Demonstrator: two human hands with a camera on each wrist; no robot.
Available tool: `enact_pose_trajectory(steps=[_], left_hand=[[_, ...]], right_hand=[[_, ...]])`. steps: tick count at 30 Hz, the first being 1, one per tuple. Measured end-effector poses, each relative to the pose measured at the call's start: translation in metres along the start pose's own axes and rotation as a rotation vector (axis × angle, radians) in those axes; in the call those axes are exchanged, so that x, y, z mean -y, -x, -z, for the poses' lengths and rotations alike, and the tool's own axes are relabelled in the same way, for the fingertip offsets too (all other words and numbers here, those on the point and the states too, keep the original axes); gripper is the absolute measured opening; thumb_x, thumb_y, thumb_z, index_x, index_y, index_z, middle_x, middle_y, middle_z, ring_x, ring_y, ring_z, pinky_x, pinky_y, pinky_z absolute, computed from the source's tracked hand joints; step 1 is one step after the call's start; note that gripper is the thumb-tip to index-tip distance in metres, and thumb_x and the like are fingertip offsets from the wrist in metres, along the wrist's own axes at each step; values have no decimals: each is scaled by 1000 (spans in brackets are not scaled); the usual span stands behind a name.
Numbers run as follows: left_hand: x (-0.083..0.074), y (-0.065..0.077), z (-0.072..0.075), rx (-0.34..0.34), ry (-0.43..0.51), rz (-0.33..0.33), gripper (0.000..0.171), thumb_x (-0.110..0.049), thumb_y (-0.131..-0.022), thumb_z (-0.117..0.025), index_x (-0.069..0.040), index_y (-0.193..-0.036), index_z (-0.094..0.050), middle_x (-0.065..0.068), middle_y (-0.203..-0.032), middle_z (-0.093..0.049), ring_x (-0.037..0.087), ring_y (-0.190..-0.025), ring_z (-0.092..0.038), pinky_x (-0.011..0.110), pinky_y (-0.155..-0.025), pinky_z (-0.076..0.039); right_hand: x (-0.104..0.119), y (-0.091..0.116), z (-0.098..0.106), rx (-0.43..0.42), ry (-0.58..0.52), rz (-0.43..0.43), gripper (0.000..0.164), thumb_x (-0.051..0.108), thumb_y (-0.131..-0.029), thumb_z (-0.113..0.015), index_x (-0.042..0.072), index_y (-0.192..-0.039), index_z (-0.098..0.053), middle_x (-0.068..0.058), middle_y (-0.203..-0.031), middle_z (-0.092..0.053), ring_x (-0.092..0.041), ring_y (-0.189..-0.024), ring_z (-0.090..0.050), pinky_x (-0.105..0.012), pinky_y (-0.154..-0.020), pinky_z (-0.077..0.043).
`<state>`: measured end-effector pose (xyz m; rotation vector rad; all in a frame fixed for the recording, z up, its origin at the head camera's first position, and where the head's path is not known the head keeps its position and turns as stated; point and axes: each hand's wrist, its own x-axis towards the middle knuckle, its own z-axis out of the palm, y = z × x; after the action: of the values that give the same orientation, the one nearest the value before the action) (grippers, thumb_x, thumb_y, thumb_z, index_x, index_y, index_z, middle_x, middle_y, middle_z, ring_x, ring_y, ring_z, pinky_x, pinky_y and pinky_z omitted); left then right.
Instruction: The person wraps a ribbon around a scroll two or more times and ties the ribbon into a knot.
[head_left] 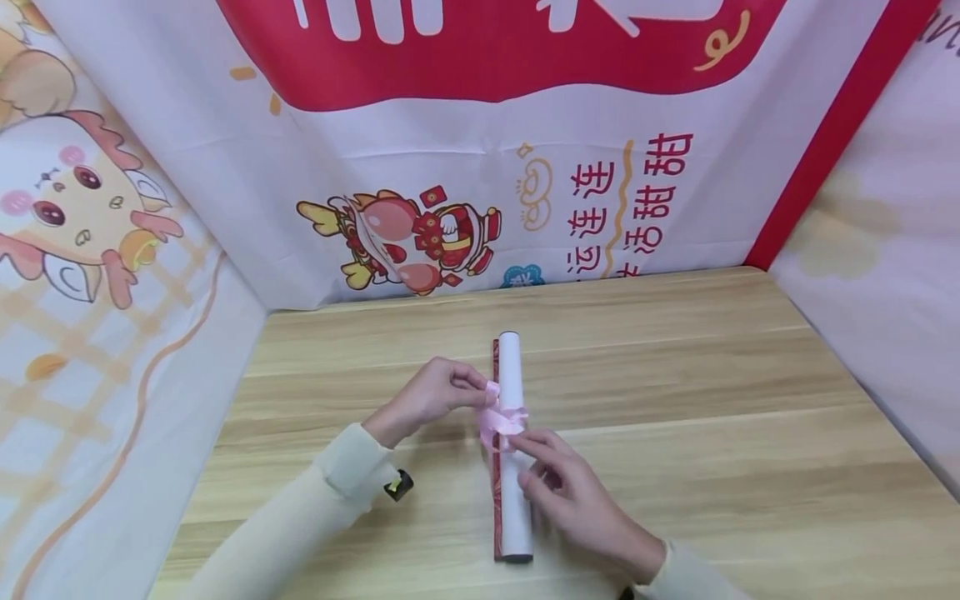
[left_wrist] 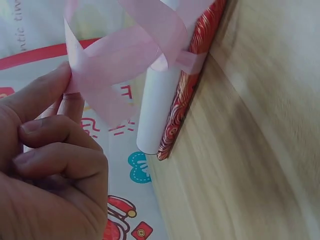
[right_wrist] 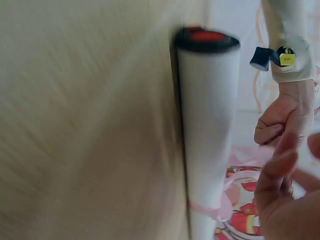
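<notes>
A white roll (head_left: 516, 517) with dark end caps lies lengthwise on the table. Against its left side runs a narrow red patterned strip (head_left: 497, 533), and a pink ribbon (head_left: 504, 423) goes around both near the middle. My left hand (head_left: 435, 393) pinches one end of the ribbon between thumb and index finger, as the ribbon (left_wrist: 117, 60) in the left wrist view shows. The right hand (head_left: 573, 496) is beside the roll, its index fingertip at the ribbon and its thumb held apart. In the right wrist view that hand (right_wrist: 295, 200) is blurred.
The wooden table (head_left: 675, 367) meets a printed white-and-red cloth (head_left: 450, 125) at the back. Another printed cloth (head_left: 90, 375) hangs on the left side. A small black tag (head_left: 399, 485) hangs by the left sleeve (head_left: 300, 508).
</notes>
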<state>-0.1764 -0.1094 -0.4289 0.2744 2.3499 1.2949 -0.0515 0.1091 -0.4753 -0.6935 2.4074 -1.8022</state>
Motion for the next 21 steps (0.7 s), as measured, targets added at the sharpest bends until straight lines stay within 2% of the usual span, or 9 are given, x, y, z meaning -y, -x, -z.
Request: enact_pose_trajectory(steps=[2,4,7,10,12,14,17,19,21], left_hand=[[1,2,-2,-11,26,-2,30,-39,-76,-75,-17,-96,-72,-4,-95,-71,13,-88,-65,35,-86,-50],[2,2,-5,-27,35,-5,30,-38,-75,-76,-16,-96,-72,-3,-95,-71,13,-87,-66,33,-83,-52],[2,3,-9,-65,7,-15,29,-38,-75,-77,-17,-94,-72,-4,-93,-71,11,-86,-66,31,-81,-52],[1,2,-12,-92,-29,-26,27,-37,-75,-77,-18,-93,-73,-6,-92,-71,10,-86,-65,32,-80,-52],[1,1,-14,-99,-33,-38,27,-37,-75,-77,-17,-93,-73,-5,-92,-71,10,-87,-65,32,-80,-52],[-1,0,-16,-111,-31,-36,27,-37,-75,-77,-18,-94,-73,-6,-91,-71,9,-87,-65,32,-79,-51],[-3,0,-19,-119,-14,-41,27,-36,-75,-77,-18,-94,-73,-5,-90,-71,10,-86,-65,33,-79,-51],[-5,0,-21,-117,-11,-38,26,-36,-75,-77,-18,-93,-73,-5,-90,-71,10,-87,-65,33,-78,-50],[-5,0,-24,-105,-6,-34,26,-36,-76,-77,-18,-94,-73,-5,-90,-71,11,-87,-64,33,-78,-50]], right_hand=[[-2,5,2,-48,-41,-146,48,19,-91,-60,9,-137,-51,-6,-133,-50,-13,-78,-57,-27,-66,-51],[-5,9,5,-80,-17,-279,52,21,-89,-63,8,-138,-49,-8,-129,-52,-14,-74,-56,-27,-62,-51],[-10,10,11,-94,149,-384,55,25,-88,-65,5,-136,-49,-7,-117,-57,-11,-72,-53,-26,-64,-49],[-14,2,18,-115,324,-385,50,25,-86,-66,4,-130,-53,-6,-106,-60,-8,-71,-51,-25,-64,-48],[-15,-7,21,-134,377,-370,49,24,-85,-67,3,-128,-53,-8,-107,-61,-9,-70,-51,-26,-63,-48],[-15,-18,23,-147,390,-359,54,25,-85,-67,3,-131,-50,-11,-111,-61,-11,-71,-53,-27,-63,-49],[-17,-36,23,-109,365,-370,66,30,-85,-67,1,-139,-42,-13,-113,-61,-14,-74,-58,-29,-64,-52],[-20,-45,23,-58,369,-382,67,31,-85,-67,-1,-138,-42,-10,-102,-63,-14,-72,-58,-29,-62,-52],[-23,-50,23,11,388,-385,58,29,-85,-67,-2,-131,-49,-6,-90,-61,-14,-67,-57,-28,-56,-51]])
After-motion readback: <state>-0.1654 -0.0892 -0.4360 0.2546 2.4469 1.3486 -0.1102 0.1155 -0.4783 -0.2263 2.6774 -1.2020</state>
